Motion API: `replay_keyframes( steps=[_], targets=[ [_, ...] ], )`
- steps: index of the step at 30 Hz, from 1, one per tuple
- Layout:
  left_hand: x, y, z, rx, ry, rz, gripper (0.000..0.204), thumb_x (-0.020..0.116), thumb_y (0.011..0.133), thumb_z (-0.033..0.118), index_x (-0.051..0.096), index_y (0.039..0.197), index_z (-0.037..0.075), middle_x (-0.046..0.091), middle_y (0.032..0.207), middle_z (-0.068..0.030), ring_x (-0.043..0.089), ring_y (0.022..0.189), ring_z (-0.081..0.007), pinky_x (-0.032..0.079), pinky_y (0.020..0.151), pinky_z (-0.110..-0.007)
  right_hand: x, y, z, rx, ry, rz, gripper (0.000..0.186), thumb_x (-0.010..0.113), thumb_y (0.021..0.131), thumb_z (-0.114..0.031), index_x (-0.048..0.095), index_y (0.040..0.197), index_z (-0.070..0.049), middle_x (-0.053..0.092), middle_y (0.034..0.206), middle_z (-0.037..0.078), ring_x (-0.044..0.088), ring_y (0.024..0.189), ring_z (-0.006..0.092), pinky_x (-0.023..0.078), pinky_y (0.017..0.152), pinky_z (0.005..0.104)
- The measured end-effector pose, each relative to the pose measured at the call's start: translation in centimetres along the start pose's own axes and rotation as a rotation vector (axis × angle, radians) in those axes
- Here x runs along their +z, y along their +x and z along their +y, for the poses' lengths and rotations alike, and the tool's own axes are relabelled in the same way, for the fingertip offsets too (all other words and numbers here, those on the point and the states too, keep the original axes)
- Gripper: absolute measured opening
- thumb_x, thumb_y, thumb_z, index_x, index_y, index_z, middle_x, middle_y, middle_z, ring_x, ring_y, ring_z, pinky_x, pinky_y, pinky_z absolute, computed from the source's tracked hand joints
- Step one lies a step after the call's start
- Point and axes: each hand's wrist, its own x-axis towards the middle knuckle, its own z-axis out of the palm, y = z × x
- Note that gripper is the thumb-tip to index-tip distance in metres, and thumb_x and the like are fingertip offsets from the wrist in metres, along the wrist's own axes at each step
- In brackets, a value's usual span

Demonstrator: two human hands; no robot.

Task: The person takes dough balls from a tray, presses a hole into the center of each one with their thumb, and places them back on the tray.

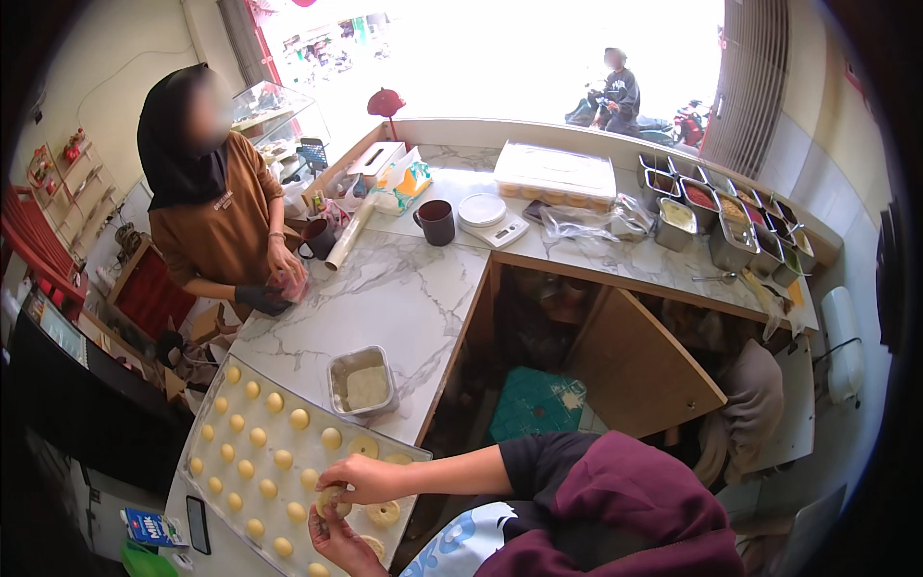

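Both my hands meet over the right side of a large tray (298, 441) on the near left counter. My right hand (361, 477) pinches the top of a pale yellow dough ring (332, 502), and my left hand (341, 545) grips it from below. Smooth round dough balls (283, 459) stand in rows across the tray. Flattened dough rings (383, 514) with a hole lie along its right edge, partly hidden by my hands and arm. Just beyond the tray sits a square container (333, 387) with pale flour (367, 387) in it.
A co-worker (207, 221) in a brown top, one hand black-gloved, stands far left holding a pinkish packet. Mugs (436, 223), a kitchen scale (495, 229) and topping tins (735, 240) line the counter. A cabinet door (644, 365) hangs open. A phone (198, 524) lies left of the tray.
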Motion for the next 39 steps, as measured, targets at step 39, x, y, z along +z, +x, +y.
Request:
replay_keyframes(
  steps=[39],
  targets=[
    [-2.7,-0.5,-0.7,0.131,0.193,-0.161,0.026,0.045,0.083,0.004,0.062,0.102,0.000,0.063,0.099,-0.0170,0.060,0.089,-0.0303,0.047,0.076,-0.035,0.1,-0.6,-1.5,0.061,-0.022,-0.199,0.028,0.068,0.074,-0.010,0.065,0.101,-0.003,0.064,0.091,0.011,0.062,0.080,0.0198,0.049,0.072,0.0279]
  ],
)
